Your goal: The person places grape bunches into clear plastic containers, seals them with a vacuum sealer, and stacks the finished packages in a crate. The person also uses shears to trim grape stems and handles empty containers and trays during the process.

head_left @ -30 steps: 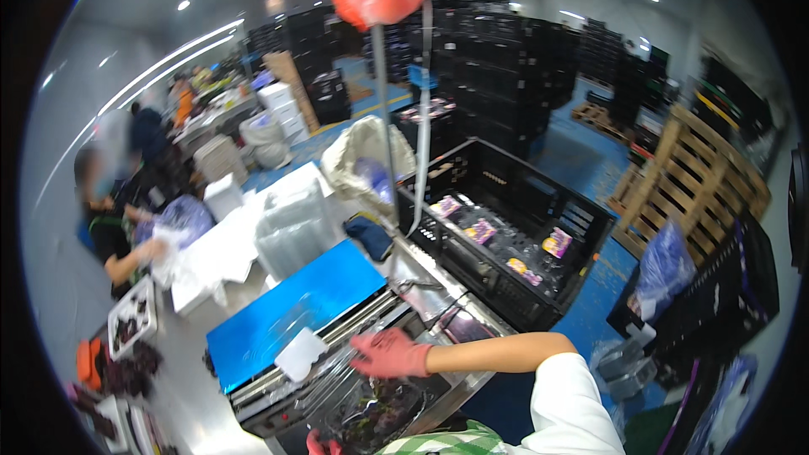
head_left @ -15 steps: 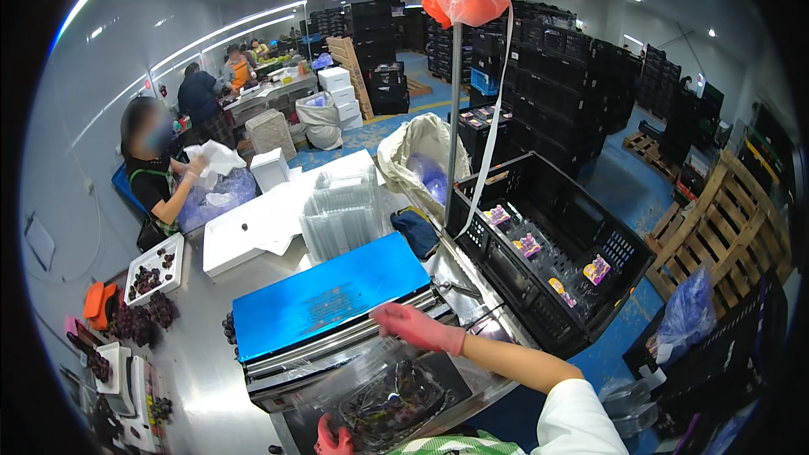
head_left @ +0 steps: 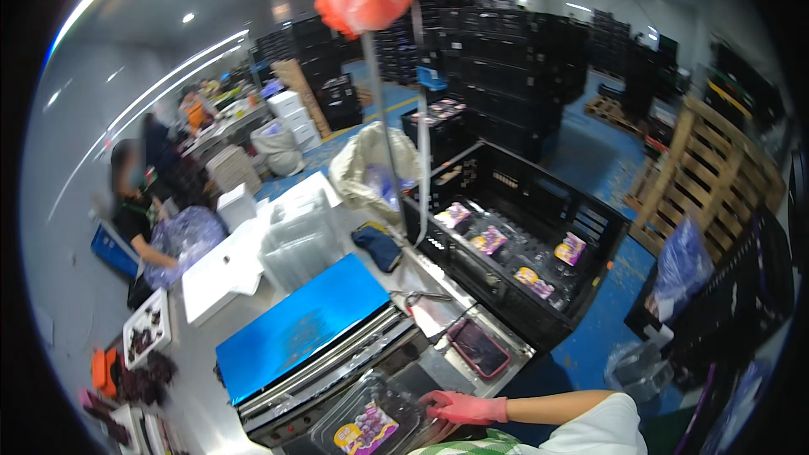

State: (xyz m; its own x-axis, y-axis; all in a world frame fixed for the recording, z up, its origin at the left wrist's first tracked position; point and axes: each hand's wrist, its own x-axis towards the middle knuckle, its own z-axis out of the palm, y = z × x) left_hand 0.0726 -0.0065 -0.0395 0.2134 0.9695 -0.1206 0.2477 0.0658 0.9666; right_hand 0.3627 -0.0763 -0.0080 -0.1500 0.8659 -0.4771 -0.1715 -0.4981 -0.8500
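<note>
Under the ceiling lights we see a blue floor (head_left: 569, 371), tall stacks of black crates (head_left: 497, 67) and a wooden pallet (head_left: 712, 177) leaning at the right. Before us, the metal tabletop (head_left: 198, 371) carries a blue-topped machine (head_left: 303, 324). The clear pack (head_left: 364, 431), with a grape-printed label facing up, is at its near side, by the lower edge of our view. Our pink-gloved right hand (head_left: 468, 409) reaches in from the right, its fingers (head_left: 434, 399) bent at the pack's right edge; we cannot tell whether they grip it. Our left hand is out of view, so we cannot tell how its fingers stand. A phone (head_left: 480, 347) lies near the right hand. Beyond it, a large black crate (head_left: 497, 295) holds labelled packs (head_left: 489, 241). Stacked clear trays (head_left: 299, 232) stand behind the machine, and a co-worker (head_left: 136, 217) reaches toward a purple plastic bag (head_left: 190, 240) on the left.
</note>
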